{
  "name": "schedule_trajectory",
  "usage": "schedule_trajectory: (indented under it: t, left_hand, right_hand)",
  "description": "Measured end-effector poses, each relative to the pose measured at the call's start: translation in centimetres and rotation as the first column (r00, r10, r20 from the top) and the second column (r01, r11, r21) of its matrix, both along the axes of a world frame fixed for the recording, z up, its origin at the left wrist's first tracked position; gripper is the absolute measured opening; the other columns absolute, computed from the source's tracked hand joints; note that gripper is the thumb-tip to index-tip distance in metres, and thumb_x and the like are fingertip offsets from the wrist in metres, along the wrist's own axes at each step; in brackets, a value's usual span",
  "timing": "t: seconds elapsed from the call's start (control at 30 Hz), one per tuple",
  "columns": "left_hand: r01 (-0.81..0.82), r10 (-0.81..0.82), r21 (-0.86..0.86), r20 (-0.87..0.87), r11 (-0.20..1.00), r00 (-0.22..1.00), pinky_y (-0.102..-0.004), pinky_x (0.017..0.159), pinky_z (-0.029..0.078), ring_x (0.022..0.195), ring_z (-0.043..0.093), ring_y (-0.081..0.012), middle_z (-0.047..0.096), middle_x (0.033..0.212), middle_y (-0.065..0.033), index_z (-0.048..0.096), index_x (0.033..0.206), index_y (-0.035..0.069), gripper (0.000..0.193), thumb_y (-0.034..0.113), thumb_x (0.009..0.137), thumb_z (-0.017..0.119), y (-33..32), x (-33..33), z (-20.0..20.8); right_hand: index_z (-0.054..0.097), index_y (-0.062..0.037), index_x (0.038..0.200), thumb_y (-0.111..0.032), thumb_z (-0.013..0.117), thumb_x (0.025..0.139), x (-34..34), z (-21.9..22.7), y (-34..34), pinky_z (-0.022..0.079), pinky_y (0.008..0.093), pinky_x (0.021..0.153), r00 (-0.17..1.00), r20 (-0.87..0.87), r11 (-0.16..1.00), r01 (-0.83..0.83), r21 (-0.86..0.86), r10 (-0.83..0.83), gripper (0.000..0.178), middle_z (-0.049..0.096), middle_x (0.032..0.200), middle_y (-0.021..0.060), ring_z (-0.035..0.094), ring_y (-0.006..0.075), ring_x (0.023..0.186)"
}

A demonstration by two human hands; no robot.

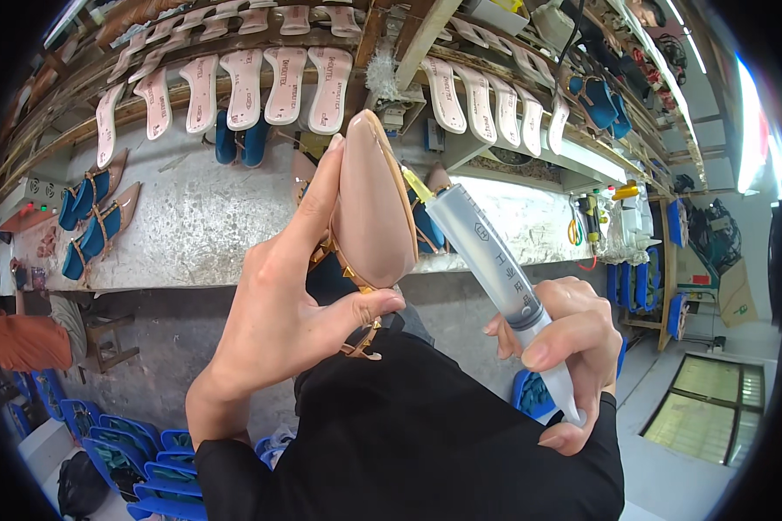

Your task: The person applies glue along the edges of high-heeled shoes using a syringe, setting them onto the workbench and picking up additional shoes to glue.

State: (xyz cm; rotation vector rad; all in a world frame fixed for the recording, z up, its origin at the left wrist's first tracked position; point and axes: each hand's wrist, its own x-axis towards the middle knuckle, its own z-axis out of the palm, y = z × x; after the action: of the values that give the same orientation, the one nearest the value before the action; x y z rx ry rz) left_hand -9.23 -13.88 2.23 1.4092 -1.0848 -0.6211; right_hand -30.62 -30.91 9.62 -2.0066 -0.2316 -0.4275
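My left hand [278, 300] grips a glossy beige pointed shoe [369, 200] with its toe upward. The thumb presses near the topline, the fingers run along the far side, and gold-studded straps [347, 271] hang by the palm. In my right hand [573, 334] is a large clear plastic syringe [487, 247], its fingers wrapped round the rear of the barrel and the plunger. The syringe's yellow tip [417, 185] meets or nearly meets the sole edge on the shoe's right side; contact cannot be made out. Pale content shows inside the barrel.
A worn metal-topped bench [191, 217] runs ahead. Strappy shoes [100, 213] stand on its left, others behind my hands. Pink insoles [239, 87] line the shelves above. Blue baskets [152, 469] stack at lower left. A person in orange [26, 334] is at far left.
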Motion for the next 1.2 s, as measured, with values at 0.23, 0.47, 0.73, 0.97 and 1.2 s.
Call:
schedule_trajectory:
  t: [0.23,0.47,0.73,0.97,1.2]
  left_hand:
    - [-0.001,0.002,0.044,-0.015,0.999,1.000,-0.0355,0.110,0.043,0.132,0.056,-0.0251,0.055,0.144,-0.0209,0.022,0.159,-0.006,0.115,0.014,0.071,0.092,0.4,0.2,-0.2]
    - [0.023,-0.021,0.022,-0.063,1.000,0.998,-0.0361,0.112,0.042,0.133,0.055,-0.0272,0.054,0.144,-0.0223,0.019,0.159,-0.007,0.116,0.013,0.071,0.092,0.2,0.1,-0.4]
    - [0.007,-0.013,-0.025,-0.254,1.000,0.967,-0.0369,0.113,0.040,0.133,0.055,-0.0278,0.054,0.143,-0.0235,0.019,0.159,-0.008,0.117,0.016,0.072,0.092,0.3,-0.6,-0.2]
    - [-0.010,0.005,-0.017,-0.294,1.000,0.956,-0.0352,0.110,0.043,0.128,0.058,-0.0251,0.059,0.138,-0.0212,0.023,0.158,-0.008,0.114,0.017,0.071,0.093,0.2,-0.8,0.0]
    - [-0.004,-0.002,-0.022,-0.296,1.000,0.955,-0.0340,0.106,0.046,0.122,0.062,-0.0236,0.062,0.132,-0.0195,0.026,0.156,-0.009,0.110,0.017,0.073,0.093,0.2,-0.6,-0.2]
  right_hand:
    - [0.064,-0.0018,0.113,-0.042,0.082,0.069,-0.4,-0.5,0.8,0.048,0.0333,0.055,0.999,0.028,0.980,0.036,0.194,-0.042,0.062,0.068,0.085,0.0164,0.064,0.0278,0.063]
    - [0.061,0.0054,0.112,-0.043,0.082,0.070,-1.3,-0.6,0.8,0.052,0.0341,0.058,1.000,0.009,0.932,0.022,0.362,-0.027,0.068,0.067,0.089,0.0209,0.066,0.0270,0.069]
    - [0.053,-0.0045,0.112,-0.038,0.088,0.060,-2.6,-1.0,1.4,0.061,0.0444,0.080,0.995,-0.095,0.871,0.064,0.487,-0.020,0.071,0.056,0.081,0.0116,0.063,0.0224,0.068]
    - [0.053,-0.0042,0.111,-0.037,0.087,0.062,-2.8,-1.4,1.6,0.061,0.0447,0.081,0.996,-0.087,0.849,0.045,0.526,0.001,0.068,0.055,0.082,0.0124,0.063,0.0222,0.069]
    - [0.059,0.0028,0.113,-0.040,0.083,0.067,-3.2,-2.0,2.1,0.060,0.0401,0.073,0.998,0.000,0.794,0.052,0.606,-0.066,0.067,0.066,0.093,0.0160,0.067,0.0268,0.078]
